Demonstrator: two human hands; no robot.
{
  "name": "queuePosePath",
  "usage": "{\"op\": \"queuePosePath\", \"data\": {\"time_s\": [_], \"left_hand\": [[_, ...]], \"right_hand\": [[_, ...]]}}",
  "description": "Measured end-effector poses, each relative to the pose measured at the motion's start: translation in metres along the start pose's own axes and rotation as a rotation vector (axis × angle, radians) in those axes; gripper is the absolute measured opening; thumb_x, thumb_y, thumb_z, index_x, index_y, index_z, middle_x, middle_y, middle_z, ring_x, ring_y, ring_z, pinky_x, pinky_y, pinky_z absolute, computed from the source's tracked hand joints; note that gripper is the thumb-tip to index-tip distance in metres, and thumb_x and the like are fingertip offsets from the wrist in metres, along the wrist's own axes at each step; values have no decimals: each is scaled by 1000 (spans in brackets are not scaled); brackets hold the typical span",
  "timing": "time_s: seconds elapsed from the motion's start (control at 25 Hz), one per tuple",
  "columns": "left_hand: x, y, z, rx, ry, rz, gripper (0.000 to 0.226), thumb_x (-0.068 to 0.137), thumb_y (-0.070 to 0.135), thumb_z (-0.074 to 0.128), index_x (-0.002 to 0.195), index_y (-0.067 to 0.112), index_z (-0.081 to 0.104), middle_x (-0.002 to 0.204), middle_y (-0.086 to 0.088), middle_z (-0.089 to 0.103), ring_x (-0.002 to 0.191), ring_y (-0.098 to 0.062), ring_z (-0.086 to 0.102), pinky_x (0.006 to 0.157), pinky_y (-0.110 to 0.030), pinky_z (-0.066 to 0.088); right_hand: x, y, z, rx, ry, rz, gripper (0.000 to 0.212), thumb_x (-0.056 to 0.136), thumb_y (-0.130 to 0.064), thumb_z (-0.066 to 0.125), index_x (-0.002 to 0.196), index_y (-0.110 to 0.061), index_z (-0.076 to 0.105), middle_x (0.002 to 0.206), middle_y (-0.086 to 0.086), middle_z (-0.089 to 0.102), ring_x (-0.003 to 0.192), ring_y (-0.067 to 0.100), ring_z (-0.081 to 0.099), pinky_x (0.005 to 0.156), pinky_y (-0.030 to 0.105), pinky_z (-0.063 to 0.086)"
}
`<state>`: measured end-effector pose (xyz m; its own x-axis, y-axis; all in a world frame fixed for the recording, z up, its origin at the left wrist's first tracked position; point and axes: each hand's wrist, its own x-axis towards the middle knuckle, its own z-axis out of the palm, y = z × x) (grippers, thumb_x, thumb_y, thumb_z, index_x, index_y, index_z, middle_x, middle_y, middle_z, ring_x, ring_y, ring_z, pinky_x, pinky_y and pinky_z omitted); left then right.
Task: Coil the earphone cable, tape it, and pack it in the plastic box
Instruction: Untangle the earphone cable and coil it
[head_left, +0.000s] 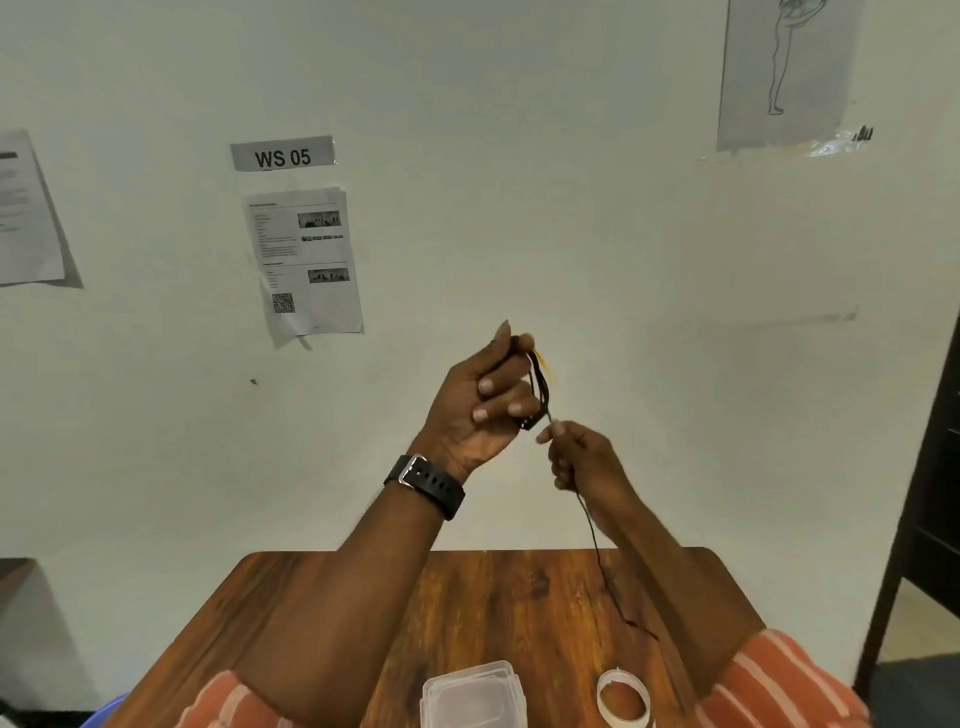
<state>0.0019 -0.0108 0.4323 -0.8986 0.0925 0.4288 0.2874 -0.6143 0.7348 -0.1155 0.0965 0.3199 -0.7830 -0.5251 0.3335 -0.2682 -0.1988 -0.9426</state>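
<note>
A single wide-angle head camera looks forward and slightly down from just behind the raised forearms, facing a wall (519, 234) that fills most of the view. The table (493, 597) shows only at the near bottom edge, close under the camera. Straight lines bow toward the frame's edges.

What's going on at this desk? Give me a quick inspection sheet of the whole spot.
Surface: wooden table.
Job's things: earphone cable partly coiled; plastic box with its lid on and tape roll on the table.
Clutter: nothing seen.
Hands: left hand holds the coil; right hand pinches the loose strand.
Cables: tail hangs down to the table.
Surroundings: wall sign "WS 05", taped papers, a drawing.
</note>
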Motion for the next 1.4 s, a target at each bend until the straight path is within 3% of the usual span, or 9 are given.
{"op": "queuePosePath", "data": {"time_s": [0.2,0.36,0.52,0.76,0.96,1.04,1.16,1.28,1.4], "left_hand": [[34,25,-23,637,387,312,31,104,21,42,125,1,52,56,7,59,77,-20,74,109,-40,39],[15,6,-58,1404,197,-21,49,103,21,43,148,8,29,69,-7,72,68,-24,72,84,-31,55],[-28,-31,-51,975,18,-243,48,105,33,33,136,-1,47,50,-2,54,34,-13,35,47,-33,44],[-33,-45,0,99,-212,-88,59,101,39,26,133,-5,49,39,5,35,27,-4,34,43,-20,43],[17,0,-10,528,253,291,43,105,29,33,121,-6,52,62,-18,58,75,-22,74,102,-37,43],[32,11,-33,1012,399,297,36,105,22,39,113,-8,57,85,-36,62,88,-21,72,101,-31,44],[29,-1,-81,1709,319,94,30,103,21,43,120,0,56,56,-8,63,90,-25,69,95,-32,48],[-1,-34,-97,1394,171,-195,41,104,37,37,111,7,63,45,3,51,45,-24,56,77,-44,54],[-28,-69,-72,700,87,-258,62,104,47,23,120,3,64,43,3,30,34,-14,19,47,-29,40]], "right_hand": [[-70,10,13,-103,-250,-45,25,103,-15,45,105,-14,70,57,-6,45,51,5,41,50,21,37],[-76,-40,-15,-222,-77,-200,26,102,-12,49,88,-11,71,53,-17,49,49,0,41,50,10,32],[-41,-87,-37,-293,15,-326,27,101,-12,49,83,-7,68,52,-16,46,48,0,37,50,10,30],[-4,-67,-21,-23,-145,-184,22,97,-25,53,81,-17,65,60,3,36,50,13,27,50,28,18],[-29,-10,-15,-14,-271,-70,21,102,-24,51,94,-12,66,58,0,38,49,13,37,52,30,41],[-40,1,-19,9,-345,-15,19,102,-17,49,102,-8,66,58,0,38,49,14,40,54,31,44],[-41,-10,-25,-77,-330,-32,22,102,-16,48,104,-7,69,56,-5,38,47,8,35,47,22,35],[-21,-38,-38,-250,-139,-160,25,102,-14,49,93,-7,71,49,-15,43,46,1,35,47,14,29],[1,-52,-45,-354,-86,-228,26,101,-16,50,88,-8,71,49,-20,49,49,-1,41,52,10,32]]}}
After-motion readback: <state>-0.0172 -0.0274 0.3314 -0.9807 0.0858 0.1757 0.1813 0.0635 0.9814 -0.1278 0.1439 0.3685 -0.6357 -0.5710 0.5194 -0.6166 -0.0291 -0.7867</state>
